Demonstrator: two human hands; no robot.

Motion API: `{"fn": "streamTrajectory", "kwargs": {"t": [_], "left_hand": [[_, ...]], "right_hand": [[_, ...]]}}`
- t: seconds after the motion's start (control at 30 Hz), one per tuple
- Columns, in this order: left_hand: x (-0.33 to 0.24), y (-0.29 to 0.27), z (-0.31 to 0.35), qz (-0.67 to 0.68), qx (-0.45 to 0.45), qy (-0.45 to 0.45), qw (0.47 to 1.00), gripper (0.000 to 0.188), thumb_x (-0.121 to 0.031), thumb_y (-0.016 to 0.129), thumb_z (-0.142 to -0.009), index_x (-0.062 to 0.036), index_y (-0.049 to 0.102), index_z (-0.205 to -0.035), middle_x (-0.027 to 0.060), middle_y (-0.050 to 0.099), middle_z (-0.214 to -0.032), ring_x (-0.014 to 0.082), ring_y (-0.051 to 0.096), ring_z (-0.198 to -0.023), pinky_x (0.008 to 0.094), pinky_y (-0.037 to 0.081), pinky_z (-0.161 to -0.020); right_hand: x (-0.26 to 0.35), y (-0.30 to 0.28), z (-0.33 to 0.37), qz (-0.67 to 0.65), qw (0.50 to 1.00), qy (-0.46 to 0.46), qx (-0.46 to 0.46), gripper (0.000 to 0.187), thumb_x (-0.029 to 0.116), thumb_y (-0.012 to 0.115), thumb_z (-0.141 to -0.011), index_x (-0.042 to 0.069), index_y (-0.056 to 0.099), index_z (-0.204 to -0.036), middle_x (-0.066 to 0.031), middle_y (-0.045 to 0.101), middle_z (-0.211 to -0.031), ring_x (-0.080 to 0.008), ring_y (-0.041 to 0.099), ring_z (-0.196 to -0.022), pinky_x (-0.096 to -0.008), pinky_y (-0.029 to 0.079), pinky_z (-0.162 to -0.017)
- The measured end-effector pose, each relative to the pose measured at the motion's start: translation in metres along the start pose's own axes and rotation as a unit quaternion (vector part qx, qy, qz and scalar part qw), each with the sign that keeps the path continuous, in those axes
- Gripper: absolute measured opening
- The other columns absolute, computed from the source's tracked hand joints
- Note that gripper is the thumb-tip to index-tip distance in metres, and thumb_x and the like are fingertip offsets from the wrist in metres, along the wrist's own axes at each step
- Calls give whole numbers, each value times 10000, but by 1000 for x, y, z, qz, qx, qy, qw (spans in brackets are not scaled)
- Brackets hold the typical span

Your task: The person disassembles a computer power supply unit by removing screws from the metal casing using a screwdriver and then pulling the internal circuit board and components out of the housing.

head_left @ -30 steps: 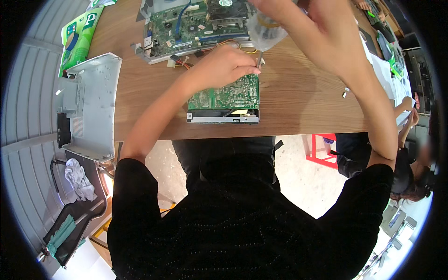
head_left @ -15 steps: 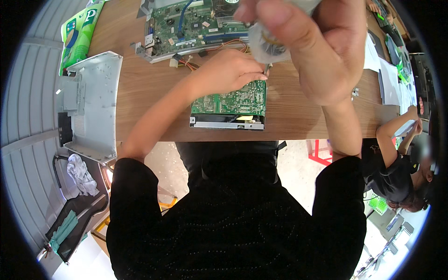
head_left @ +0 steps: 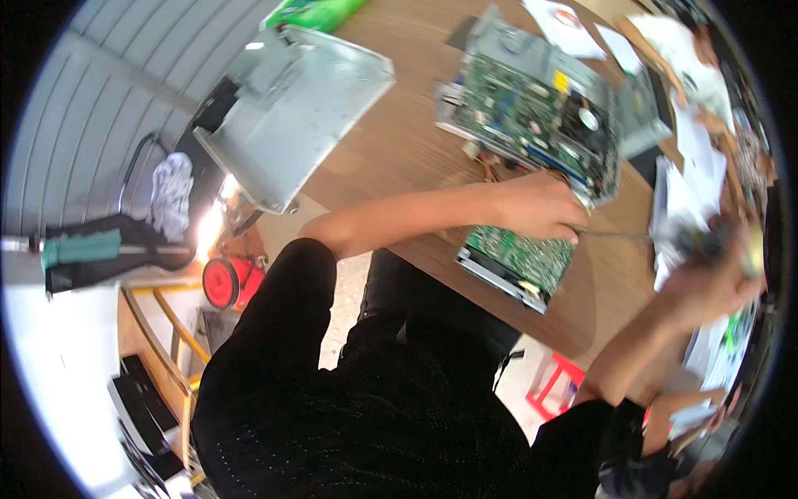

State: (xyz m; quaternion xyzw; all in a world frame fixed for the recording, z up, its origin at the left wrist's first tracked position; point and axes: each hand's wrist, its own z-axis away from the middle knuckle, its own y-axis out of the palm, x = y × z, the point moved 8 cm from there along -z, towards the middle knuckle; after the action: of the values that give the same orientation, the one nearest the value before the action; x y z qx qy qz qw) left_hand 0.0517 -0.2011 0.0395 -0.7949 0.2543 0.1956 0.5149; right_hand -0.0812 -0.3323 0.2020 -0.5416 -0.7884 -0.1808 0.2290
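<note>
My left hand (head_left: 540,206) reaches over the drive with a green circuit board (head_left: 522,256) and a metal edge. Its fingers are pinched round the tip end of a thin shaft. That shaft belongs to a screwdriver (head_left: 615,234), which stretches right toward my right hand (head_left: 713,287). Motion smears the right hand, but its fingers are closed round the dark, blurred handle. Behind the left hand lies an open computer chassis with a green motherboard (head_left: 519,116), a round fan and loose cables. Any small part between the left fingertips is hidden.
A light metal case cover (head_left: 303,116) lies at the table's left edge, with a green package (head_left: 320,12) behind it. Papers (head_left: 682,158) lie to the right. Another person (head_left: 682,50) sits at the far right. A red stool (head_left: 555,387) stands below the table edge.
The whole view has swung, so the table now appears tilted and further right. My right hand, earlier large and near the camera, now appears at the far right. The left hand stays by the circuit board.
</note>
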Motion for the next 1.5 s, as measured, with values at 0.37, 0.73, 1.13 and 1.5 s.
{"fn": "streamTrajectory", "kwargs": {"t": [0.37,0.73,1.13,1.5], "left_hand": [[188,-246,282,-348,-285,-519,727,186,-174,706,-769,-87,751,-926,117,730,-881,265,708,-852,374,548,-777],[246,-224,278,-219,-215,-526,793,183,-209,736,-717,-156,778,-887,64,741,-903,271,694,-850,369,543,-801],[244,-220,252,-245,-135,-490,825,203,-221,713,-774,-90,755,-923,125,728,-921,286,695,-836,389,535,-801],[3,-93,155,12,-174,-305,936,61,-64,682,-851,-34,696,-902,85,675,-836,201,640,-746,288,495,-691]], "right_hand": [[-167,-126,90,-121,903,412,-14,410,267,440,-1032,-9,476,-1332,-154,579,-1214,-70,478,-650,-177,393,-426],[-239,-142,209,-265,783,560,65,405,250,488,-1011,23,456,-1345,-86,571,-1071,-104,511,-684,-203,403,-421],[-252,-153,221,-221,773,594,27,339,253,522,-986,47,520,-1255,-65,593,-1033,-102,522,-670,-200,404,-428],[-135,-91,113,-318,852,413,50,465,192,501,-975,-113,393,-1308,-162,505,-1053,-124,451,-676,-207,416,-440]]}}
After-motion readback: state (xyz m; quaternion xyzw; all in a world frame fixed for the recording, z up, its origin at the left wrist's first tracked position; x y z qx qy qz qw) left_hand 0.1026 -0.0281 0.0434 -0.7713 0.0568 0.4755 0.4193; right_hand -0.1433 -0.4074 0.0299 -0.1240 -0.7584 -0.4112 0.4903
